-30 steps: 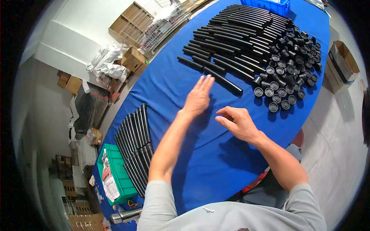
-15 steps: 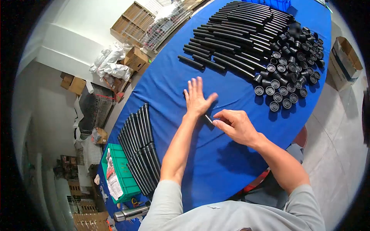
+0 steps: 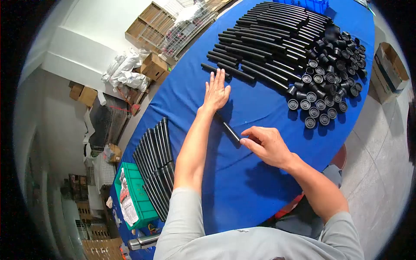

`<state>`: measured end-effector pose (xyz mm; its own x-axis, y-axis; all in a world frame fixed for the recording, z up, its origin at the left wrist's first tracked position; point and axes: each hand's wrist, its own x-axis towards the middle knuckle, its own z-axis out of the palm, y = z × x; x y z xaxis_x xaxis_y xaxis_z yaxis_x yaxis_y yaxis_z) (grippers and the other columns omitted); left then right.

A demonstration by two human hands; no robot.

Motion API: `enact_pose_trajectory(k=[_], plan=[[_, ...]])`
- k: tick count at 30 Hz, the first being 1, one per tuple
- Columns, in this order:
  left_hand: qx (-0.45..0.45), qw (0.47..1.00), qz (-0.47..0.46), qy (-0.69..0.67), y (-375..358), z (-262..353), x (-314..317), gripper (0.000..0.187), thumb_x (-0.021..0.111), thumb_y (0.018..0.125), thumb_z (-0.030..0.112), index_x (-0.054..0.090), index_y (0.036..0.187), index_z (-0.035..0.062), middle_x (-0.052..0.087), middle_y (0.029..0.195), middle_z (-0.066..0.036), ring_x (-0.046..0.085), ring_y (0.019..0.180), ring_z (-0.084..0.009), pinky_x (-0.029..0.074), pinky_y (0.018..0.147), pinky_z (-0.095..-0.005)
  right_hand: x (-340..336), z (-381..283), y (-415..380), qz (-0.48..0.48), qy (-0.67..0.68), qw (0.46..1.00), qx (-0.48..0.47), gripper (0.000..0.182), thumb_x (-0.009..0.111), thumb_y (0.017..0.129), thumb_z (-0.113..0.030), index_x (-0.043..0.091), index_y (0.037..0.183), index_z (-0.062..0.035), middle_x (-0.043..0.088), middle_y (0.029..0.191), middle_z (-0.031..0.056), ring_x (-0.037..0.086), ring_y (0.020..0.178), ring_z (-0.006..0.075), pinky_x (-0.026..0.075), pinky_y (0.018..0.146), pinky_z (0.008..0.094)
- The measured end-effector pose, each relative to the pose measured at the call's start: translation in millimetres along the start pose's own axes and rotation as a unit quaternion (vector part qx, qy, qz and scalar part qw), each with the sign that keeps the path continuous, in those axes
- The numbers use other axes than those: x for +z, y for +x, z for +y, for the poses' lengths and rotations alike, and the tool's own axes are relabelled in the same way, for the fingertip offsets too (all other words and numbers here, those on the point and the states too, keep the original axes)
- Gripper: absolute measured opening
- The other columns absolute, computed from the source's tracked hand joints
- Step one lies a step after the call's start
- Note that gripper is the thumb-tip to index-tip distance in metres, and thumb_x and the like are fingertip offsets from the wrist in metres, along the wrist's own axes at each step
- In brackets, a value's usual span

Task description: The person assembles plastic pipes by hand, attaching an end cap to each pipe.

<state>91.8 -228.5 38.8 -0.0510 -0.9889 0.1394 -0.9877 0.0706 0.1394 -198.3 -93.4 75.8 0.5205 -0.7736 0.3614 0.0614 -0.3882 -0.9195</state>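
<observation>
My left hand is stretched out flat with nothing held, its fingertips at the near end of the rows of black tubes. One black tube lies on the blue cloth between my hands, its far part hidden near my left wrist. My right hand is at the near end of this tube, thumb and forefinger bent close to it; whether they grip it is hard to see. Many black rubber caps lie to the right of the tubes.
A second group of black tubes lies at the left, beside a green crate with paper in it. A metal cylinder sits near my left sleeve. A blue crate stands at the table's far end, and a cardboard box on the right.
My left hand has moved forward, away from me, to the tube rows, and more of the single tube shows. My right hand has barely moved.
</observation>
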Motion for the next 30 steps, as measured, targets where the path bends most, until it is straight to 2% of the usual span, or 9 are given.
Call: enact_pose_trajectory(k=[3, 7, 11, 13, 17, 18, 20, 23, 30], plan=[[0.016, 0.998, -0.058, 0.014, 24.9, -18.2, 10.2, 0.079, 0.05, 0.096, 0.027, 0.013, 0.164, 0.0123, 0.015, 0.17, -0.014, 0.011, 0.156, -0.0405, 0.019, 0.12, -0.0659, -3.1, -0.6, 0.8, -0.008, -0.005, 1.0, 0.013, 0.02, 0.07, 0.093, -0.02, 0.07, 0.096, -0.0003, 0.066, 0.076, 0.0153, 0.065, 0.066, 0.029, 0.05, 0.061, 0.0387], [-0.132, 0.989, 0.065, 0.001, 42.3, -26.1, -19.5, 0.06, 0.05, 0.089, 0.013, 0.044, 0.148, 0.0103, 0.072, 0.121, -0.014, 0.062, 0.118, -0.0427, 0.037, 0.109, -0.0667, -2.7, -0.8, -0.1, -0.017, -0.017, 1.0, 0.006, 0.02, 0.069, 0.094, -0.02, 0.069, 0.097, -0.0003, 0.065, 0.075, 0.0147, 0.064, 0.066, 0.029, 0.05, 0.061, 0.0393], [0.154, 0.981, 0.088, 0.083, 35.1, -23.8, 4.6, 0.072, 0.053, 0.083, 0.004, 0.041, 0.153, 0.0123, 0.05, 0.151, -0.016, 0.041, 0.143, -0.041, 0.035, 0.114, -0.063, -1.0, 0.0, 1.2, -0.023, -0.015, 1.0, 0.005, 0.02, 0.069, 0.094, -0.021, 0.068, 0.095, -0.0005, 0.064, 0.074, 0.0145, 0.064, 0.066, 0.0294, 0.049, 0.061, 0.0395], [0.132, 0.99, 0.015, 0.049, 31.7, -1.4, 10.8, 0.082, 0.056, 0.081, 0.001, 0.029, 0.158, 0.01, 0.03, 0.164, -0.015, 0.027, 0.152, -0.0392, 0.025, 0.12, -0.0618, -1.9, 0.7, 1.7, -0.022, -0.022, 0.999, 0.009, 0.02, 0.069, 0.094, -0.021, 0.068, 0.095, -0.0005, 0.064, 0.074, 0.0144, 0.064, 0.066, 0.0292, 0.049, 0.061, 0.0394], [0.095, 0.981, 0.143, 0.092, 35.1, 5.0, 2.6, 0.049, 0.057, 0.084, 0.003, 0.059, 0.133, 0.0078, 0.068, 0.12, -0.016, 0.061, 0.117, -0.0392, 0.042, 0.11, -0.0539, -0.4, 2.5, -1.0, -0.024, -0.019, 0.999, 0.012, 0.021, 0.07, 0.094, -0.021, 0.068, 0.097, -0.0004, 0.064, 0.075, 0.0141, 0.065, 0.066, 0.0289, 0.049, 0.061, 0.0395], [0.155, 0.931, 0.321, 0.079, 31.5, -1.4, -7.5, 0.033, 0.057, 0.086, 0.006, 0.066, 0.117, 0.0089, 0.072, 0.096, -0.013, 0.066, 0.091, -0.0377, 0.048, 0.101, -0.0492, 0.1, 1.6, -1.4, -0.023, -0.019, 0.999, 0.014, 0.021, 0.07, 0.093, -0.021, 0.068, 0.098, -0.0003, 0.064, 0.075, 0.014, 0.065, 0.066, 0.029, 0.05, 0.061, 0.0395], [-0.067, 0.952, 0.3, 0.013, 16.1, -56.4, -19.6, 0.036, 0.057, 0.081, 0.006, 0.067, 0.115, 0.0066, 0.071, 0.093, -0.015, 0.065, 0.091, -0.0372, 0.049, 0.095, -0.0483, -1.2, -0.1, -1.4, -0.022, -0.02, 0.999, 0.013, 0.022, 0.07, 0.093, -0.021, 0.068, 0.099, -0.0001, 0.065, 0.076, 0.014, 0.065, 0.066, 0.0293, 0.05, 0.062, 0.0396], [-0.384, 0.907, 0.171, -0.024, -19.6, -146.8, 3.2, 0.085, 0.05, 0.095, 0.067, 0.044, 0.152, 0.0043, 0.041, 0.153, -0.032, 0.03, 0.148, -0.046, 0.025, 0.121, -0.0506, -0.7, 0.1, -0.8, -0.013, -0.027, 1.0, 0.003, 0.023, 0.071, 0.093, -0.021, 0.068, 0.101, -0.0001, 0.066, 0.079, 0.0143, 0.066, 0.069, 0.0299, 0.051, 0.063, 0.04], [-0.333, 0.937, 0.016, -0.104, -37.2, -104.9, 9.0, 0.105, 0.042, 0.086, 0.086, 0.048, 0.15, 0.0026, 0.01, 0.168, -0.024, 0.015, 0.156, -0.0361, 0.015, 0.124, -0.0565, 4.7, 5.5, -1.4, -0.04, -0.067, 0.997, -0.005, 0.023, 0.07, 0.093, -0.021, 0.067, 0.102, -0.0003, 0.066, 0.084, 0.0154, 0.067, 0.074, 0.0317, 0.052, 0.067, 0.0411]])
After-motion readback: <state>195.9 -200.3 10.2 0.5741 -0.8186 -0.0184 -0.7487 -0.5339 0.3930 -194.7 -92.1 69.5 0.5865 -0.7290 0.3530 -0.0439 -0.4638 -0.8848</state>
